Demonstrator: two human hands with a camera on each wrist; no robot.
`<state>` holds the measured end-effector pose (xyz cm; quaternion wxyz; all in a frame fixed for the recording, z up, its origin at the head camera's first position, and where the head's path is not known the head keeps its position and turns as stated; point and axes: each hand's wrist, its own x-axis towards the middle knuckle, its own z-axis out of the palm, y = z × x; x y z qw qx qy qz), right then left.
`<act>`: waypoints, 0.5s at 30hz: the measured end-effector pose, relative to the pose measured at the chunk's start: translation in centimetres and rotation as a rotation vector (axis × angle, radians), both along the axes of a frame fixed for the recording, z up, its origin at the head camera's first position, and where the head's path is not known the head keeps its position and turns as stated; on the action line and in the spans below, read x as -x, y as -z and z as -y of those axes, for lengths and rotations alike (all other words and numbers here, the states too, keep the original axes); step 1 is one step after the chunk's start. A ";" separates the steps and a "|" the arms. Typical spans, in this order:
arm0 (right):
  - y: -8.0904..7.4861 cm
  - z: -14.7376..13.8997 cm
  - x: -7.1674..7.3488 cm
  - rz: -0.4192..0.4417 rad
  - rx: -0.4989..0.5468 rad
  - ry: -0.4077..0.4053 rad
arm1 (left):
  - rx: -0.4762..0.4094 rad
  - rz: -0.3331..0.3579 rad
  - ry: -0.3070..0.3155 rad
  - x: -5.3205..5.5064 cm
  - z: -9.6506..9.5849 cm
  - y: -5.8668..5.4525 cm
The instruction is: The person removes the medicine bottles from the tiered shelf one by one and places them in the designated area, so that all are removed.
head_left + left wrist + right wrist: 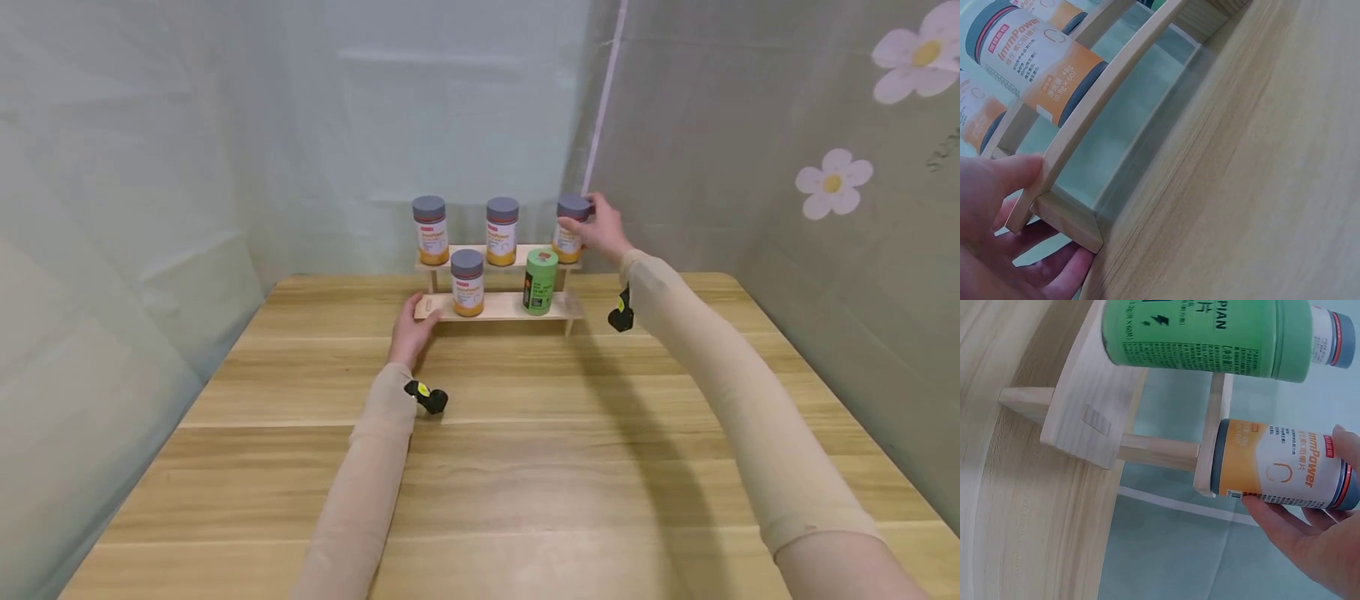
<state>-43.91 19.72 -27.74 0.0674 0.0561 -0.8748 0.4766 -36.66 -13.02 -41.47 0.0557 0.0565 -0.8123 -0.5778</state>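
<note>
A two-tier wooden display rack [495,307] stands at the back of the table. My left hand [411,332] holds the left end of its lower board; in the left wrist view the thumb lies on the board [1119,65] and the fingers reach below, beside a leg. At the upper tier's right end, my right hand [602,229] grips a grey-lidded, white-and-orange supplement bottle [1279,464], thumb and fingers on opposite sides. Two matching bottles [431,233] [502,233] stand on the upper tier. Below them are another such bottle [467,285] and a green bottle [540,283].
The wood-grain table [510,467] reaches from the rack to the near edge. Pale sheeting [450,108] hangs behind and on the left; a grey sheet with printed flowers [832,183] hangs on the right. Each wrist carries a small black device [427,397].
</note>
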 end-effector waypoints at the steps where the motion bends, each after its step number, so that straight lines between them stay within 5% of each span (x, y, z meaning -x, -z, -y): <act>1: 0.0 -0.2 0.0 0.001 0.002 0.005 | -0.001 0.000 0.002 0.0 -0.1 0.0; 15: -0.2 -4.3 -0.4 -0.013 0.058 0.126 | -0.031 0.013 0.001 0.1 0.0 -0.1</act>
